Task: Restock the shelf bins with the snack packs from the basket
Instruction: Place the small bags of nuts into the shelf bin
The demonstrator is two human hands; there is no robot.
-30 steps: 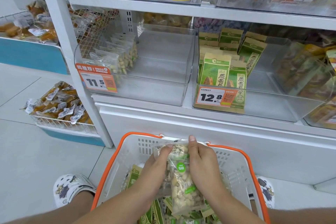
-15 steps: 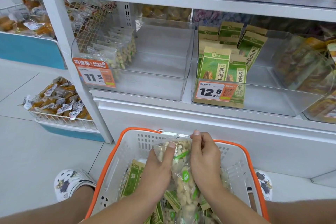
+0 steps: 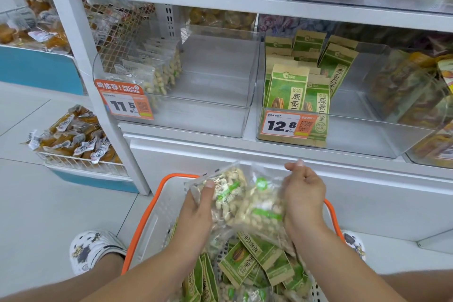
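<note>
While the basket stands on the floor below the shelf, both hands are raised above its front rim, each gripping a clear pack of nuts: the left hand clasps one clear pack with the thumb across its front, and the right hand curls around a second clear pack just beside it, the two touching. Green packs lie in the basket beneath, and the left bin, tagged 11.5, holds similar nut packs along its left side, with the right bin alongside.
</note>
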